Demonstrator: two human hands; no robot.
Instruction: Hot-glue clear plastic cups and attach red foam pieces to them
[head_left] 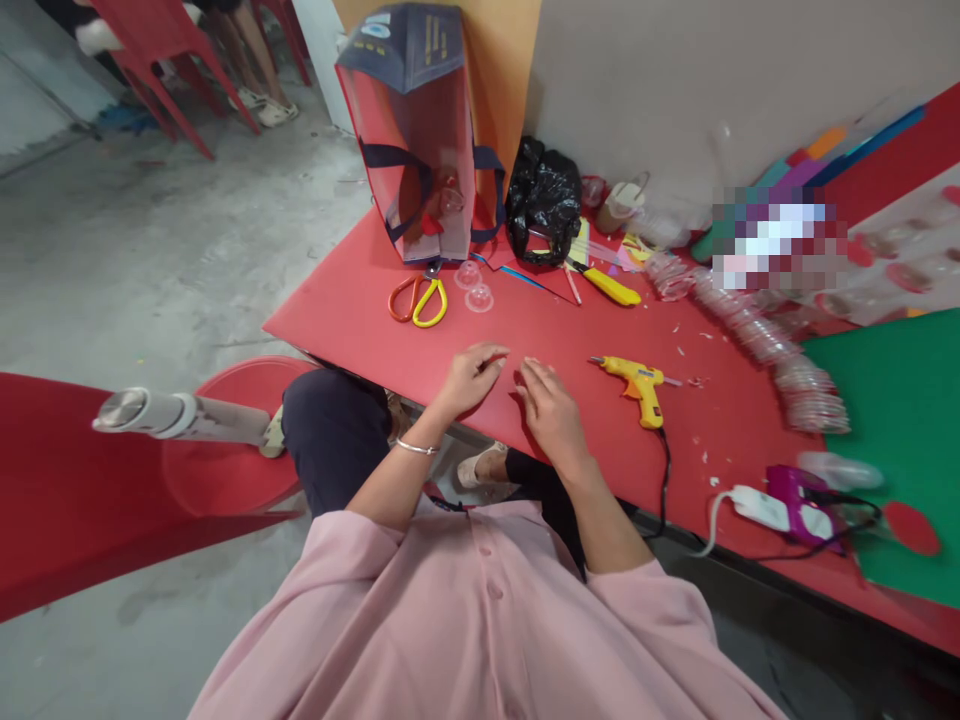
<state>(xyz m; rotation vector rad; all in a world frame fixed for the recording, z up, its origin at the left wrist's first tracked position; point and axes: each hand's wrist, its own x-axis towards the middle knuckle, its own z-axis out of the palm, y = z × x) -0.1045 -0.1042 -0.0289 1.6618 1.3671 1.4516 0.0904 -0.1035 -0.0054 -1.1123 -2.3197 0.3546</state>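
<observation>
My left hand (474,380) rests at the near edge of the red table (540,325), fingers loosely curved and holding nothing visible. Just right of it, my right hand (550,408) lies with fingers extended and nothing in it. The two hands are apart, fingertips towards each other. To the right of my right hand lies a yellow glue gun (637,382), its nozzle pointing left. Scissors (418,300) with a red and a yellow handle lie beyond my left hand, beside two clear plastic domes (478,297). A yellow cutter (611,287) lies farther back.
An open paper bag (420,130) and a black plastic bag (545,200) stand at the back. Stacked clear cups (765,330) line the right side. A power strip (802,510) with cords sits near the front edge. A flask (180,415) is at left; another person's legs (255,55) show beyond.
</observation>
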